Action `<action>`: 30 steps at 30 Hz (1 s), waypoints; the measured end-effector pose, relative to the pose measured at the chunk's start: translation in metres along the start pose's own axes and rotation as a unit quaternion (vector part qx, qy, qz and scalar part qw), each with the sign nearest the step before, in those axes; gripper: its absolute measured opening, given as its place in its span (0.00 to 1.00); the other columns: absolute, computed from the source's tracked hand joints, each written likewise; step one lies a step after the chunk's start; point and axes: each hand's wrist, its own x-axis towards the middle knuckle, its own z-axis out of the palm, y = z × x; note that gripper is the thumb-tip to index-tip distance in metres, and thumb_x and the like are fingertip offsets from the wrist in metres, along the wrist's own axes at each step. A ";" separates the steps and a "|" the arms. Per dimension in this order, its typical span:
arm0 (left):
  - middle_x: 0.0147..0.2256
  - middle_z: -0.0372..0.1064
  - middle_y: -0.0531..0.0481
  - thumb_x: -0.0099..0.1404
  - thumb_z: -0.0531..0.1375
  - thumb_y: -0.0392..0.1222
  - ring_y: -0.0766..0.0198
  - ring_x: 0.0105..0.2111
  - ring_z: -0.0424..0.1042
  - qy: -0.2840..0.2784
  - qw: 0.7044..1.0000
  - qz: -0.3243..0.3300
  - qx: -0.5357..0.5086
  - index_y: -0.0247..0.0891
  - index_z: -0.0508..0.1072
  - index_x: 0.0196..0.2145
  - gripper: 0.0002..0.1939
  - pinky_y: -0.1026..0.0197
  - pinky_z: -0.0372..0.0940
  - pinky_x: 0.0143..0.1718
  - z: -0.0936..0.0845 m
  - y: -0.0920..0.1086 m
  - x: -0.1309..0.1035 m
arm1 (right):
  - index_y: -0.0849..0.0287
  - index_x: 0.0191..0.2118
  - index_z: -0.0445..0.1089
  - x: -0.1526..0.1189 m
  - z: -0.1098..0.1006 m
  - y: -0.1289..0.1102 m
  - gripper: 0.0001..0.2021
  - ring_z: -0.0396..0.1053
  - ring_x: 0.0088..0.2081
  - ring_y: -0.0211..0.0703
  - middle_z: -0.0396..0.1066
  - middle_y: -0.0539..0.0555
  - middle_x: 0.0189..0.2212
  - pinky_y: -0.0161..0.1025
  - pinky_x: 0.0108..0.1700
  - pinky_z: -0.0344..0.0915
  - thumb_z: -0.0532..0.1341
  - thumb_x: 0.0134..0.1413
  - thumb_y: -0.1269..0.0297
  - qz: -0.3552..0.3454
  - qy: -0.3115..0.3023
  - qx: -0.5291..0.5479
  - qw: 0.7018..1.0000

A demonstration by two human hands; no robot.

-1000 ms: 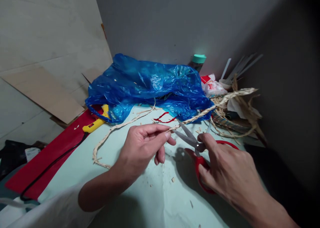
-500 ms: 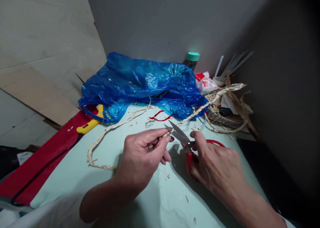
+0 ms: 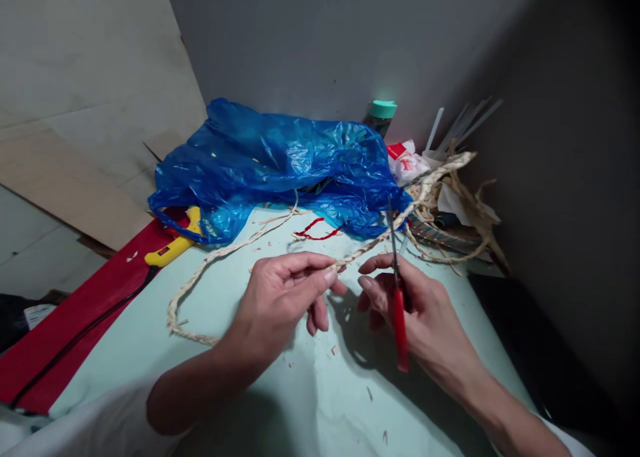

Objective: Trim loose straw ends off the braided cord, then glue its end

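My left hand (image 3: 285, 300) pinches a pale braided straw cord (image 3: 369, 246) between thumb and forefinger. From there one stretch of the cord slants up to the right, its thick end raised over the clutter. Another stretch curves over the table on the left. A pair of red-handled scissors (image 3: 401, 323) hangs in my right hand (image 3: 427, 310), turned edge-on with the blades pointing up and closed together. Its thumb and forefinger are a little apart, near the cord but not on it. A small red cord (image 3: 320, 237) lies beyond my hands.
A crumpled blue plastic bag (image 3: 280, 157) covers the table's back. Left of it lies a yellow-handled tool (image 3: 173, 249) with a black cable. At the back right are a woven basket (image 3: 440, 239), white sticks (image 3: 465, 123) and a green-lidded jar (image 3: 383, 110). Straw scraps dot the pale tabletop (image 3: 350, 390).
The scissors were open with their blades at the cord by my left fingertips. They have come away, closed and swung upright in my right hand. My left hand keeps its pinch.
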 end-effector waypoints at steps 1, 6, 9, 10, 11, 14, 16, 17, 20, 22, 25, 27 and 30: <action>0.28 0.77 0.50 0.64 0.64 0.39 0.75 0.17 0.63 0.003 1.000 -0.002 0.006 0.34 0.78 0.37 0.06 0.69 0.59 0.19 -0.001 -0.001 0.001 | 0.55 0.39 0.65 0.000 0.000 -0.003 0.12 0.70 0.19 0.40 0.74 0.47 0.22 0.34 0.22 0.66 0.63 0.57 0.53 0.023 -0.002 0.055 0.998; 0.30 0.77 0.49 0.66 0.62 0.43 0.73 0.21 0.57 -0.009 0.999 0.000 0.047 0.35 0.81 0.40 0.11 0.67 0.55 0.22 -0.001 -0.004 0.002 | 0.57 0.36 0.66 0.003 -0.002 -0.004 0.19 0.70 0.18 0.38 0.76 0.50 0.24 0.32 0.20 0.66 0.68 0.50 0.48 0.066 0.001 0.254 0.965; 0.29 0.75 0.50 0.64 0.64 0.41 0.72 0.22 0.60 -0.006 0.999 -0.015 0.030 0.35 0.80 0.37 0.08 0.68 0.57 0.24 -0.001 -0.003 0.003 | 0.56 0.37 0.66 0.004 -0.005 -0.002 0.18 0.70 0.18 0.37 0.75 0.50 0.24 0.32 0.20 0.64 0.67 0.51 0.48 0.063 0.006 0.255 0.965; 0.29 0.75 0.51 0.63 0.65 0.41 0.72 0.24 0.61 -0.004 1.000 -0.019 0.019 0.35 0.80 0.36 0.07 0.68 0.58 0.25 -0.001 -0.003 0.004 | 0.57 0.36 0.66 0.003 -0.005 -0.002 0.17 0.69 0.18 0.37 0.75 0.49 0.23 0.32 0.19 0.63 0.67 0.52 0.48 0.057 0.010 0.225 0.973; 0.29 0.74 0.51 0.62 0.66 0.40 0.72 0.25 0.63 -0.003 1.000 -0.021 0.009 0.36 0.79 0.35 0.06 0.69 0.59 0.27 -0.001 -0.002 0.004 | 0.57 0.35 0.66 0.003 -0.006 -0.002 0.17 0.67 0.17 0.37 0.74 0.49 0.22 0.32 0.18 0.61 0.66 0.53 0.48 0.049 0.016 0.182 0.982; 0.33 0.74 0.52 0.62 0.67 0.39 0.71 0.32 0.68 0.009 1.000 -0.007 -0.006 0.38 0.78 0.35 0.04 0.70 0.62 0.34 -0.004 0.000 0.004 | 0.56 0.31 0.65 0.001 -0.007 -0.003 0.16 0.63 0.17 0.36 0.70 0.48 0.19 0.33 0.19 0.58 0.64 0.54 0.48 0.002 0.030 -0.002 1.000; 0.35 0.73 0.53 0.61 0.67 0.39 0.69 0.37 0.71 0.029 0.999 0.008 -0.009 0.38 0.77 0.36 0.06 0.69 0.64 0.39 -0.006 0.001 0.004 | 0.55 0.30 0.62 -0.001 -0.006 -0.003 0.15 0.60 0.18 0.36 0.66 0.46 0.18 0.34 0.21 0.57 0.63 0.55 0.50 -0.057 0.018 -0.123 0.991; 0.35 0.73 0.53 0.60 0.68 0.40 0.68 0.38 0.71 0.041 0.999 0.014 -0.011 0.39 0.76 0.37 0.08 0.69 0.64 0.40 -0.006 0.002 0.004 | 0.54 0.30 0.60 -0.002 -0.006 -0.002 0.14 0.60 0.18 0.36 0.65 0.45 0.18 0.34 0.22 0.57 0.63 0.55 0.52 -0.092 0.009 -0.172 0.981; 0.32 0.72 0.54 0.58 0.69 0.39 0.68 0.35 0.71 0.066 0.997 0.025 -0.011 0.39 0.73 0.37 0.11 0.69 0.65 0.38 -0.006 0.006 0.003 | 0.53 0.30 0.54 -0.005 -0.004 0.001 0.13 0.60 0.18 0.37 0.64 0.44 0.19 0.34 0.23 0.54 0.60 0.56 0.55 -0.161 -0.017 -0.285 0.945; 0.31 0.73 0.55 0.57 0.69 0.37 0.68 0.35 0.72 0.084 0.996 0.029 -0.005 0.39 0.73 0.36 0.11 0.69 0.65 0.37 -0.005 0.009 0.002 | 0.52 0.30 0.54 -0.006 -0.002 0.004 0.12 0.61 0.18 0.39 0.65 0.45 0.18 0.35 0.22 0.51 0.58 0.57 0.56 -0.178 -0.013 -0.358 0.917; 0.33 0.75 0.54 0.55 0.69 0.34 0.67 0.37 0.74 0.095 0.995 0.026 0.006 0.39 0.74 0.36 0.11 0.69 0.66 0.39 -0.003 0.011 0.002 | 0.54 0.33 0.57 -0.006 -0.002 0.009 0.09 0.64 0.18 0.42 0.66 0.47 0.18 0.36 0.23 0.47 0.56 0.57 0.55 -0.182 0.013 -0.455 0.872; 0.34 0.76 0.54 0.55 0.69 0.33 0.67 0.38 0.75 0.094 0.995 0.018 0.006 0.39 0.75 0.36 0.11 0.70 0.67 0.39 -0.002 0.011 0.002 | 0.55 0.34 0.60 -0.006 -0.002 0.011 0.10 0.66 0.19 0.44 0.67 0.48 0.18 0.36 0.23 0.45 0.56 0.57 0.54 -0.177 0.036 -0.496 0.849; 0.36 0.77 0.53 0.55 0.69 0.33 0.67 0.40 0.75 0.086 0.996 0.005 -0.004 0.39 0.77 0.37 0.11 0.70 0.67 0.39 -0.001 0.010 0.002 | 0.56 0.35 0.62 -0.004 -0.002 0.014 0.11 0.68 0.20 0.46 0.68 0.50 0.19 0.36 0.24 0.43 0.56 0.56 0.53 -0.180 0.059 -0.530 0.827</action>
